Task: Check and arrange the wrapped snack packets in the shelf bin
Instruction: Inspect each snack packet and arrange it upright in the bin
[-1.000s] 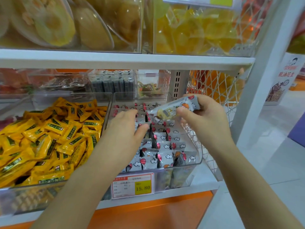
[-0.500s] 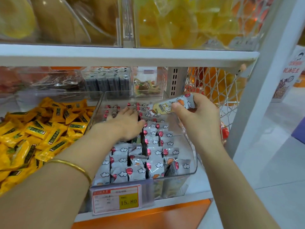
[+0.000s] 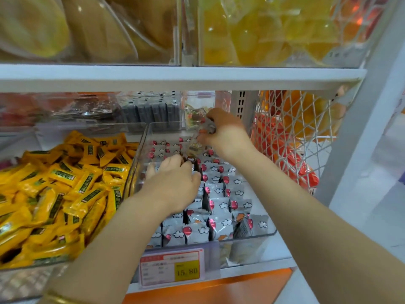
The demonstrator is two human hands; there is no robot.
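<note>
Beyond left hand (image 3: 175,183), right hand (image 3: 225,132) is pinching one wrapped snack packet (image 3: 194,145), hanging below its fingers over the clear bin (image 3: 266,234); left hand is pressing packet rows (image 3: 219,191) beneath, grip unclear.

The bin (image 3: 252,236) is a clear plastic box on the shelf. It is long and runs from near to far. It is full of small packets (image 3: 219,207). They are grey with white clouds and red balloons on them. They stand on edge in rows, packed close, side by side. One packet (image 3: 195,145) is up in the air over the far end of the bin. The right hand (image 3: 223,132) pinches its top, and it hangs tilted, low end to the left. The left hand (image 3: 175,183) rests on the far left packets.
</note>
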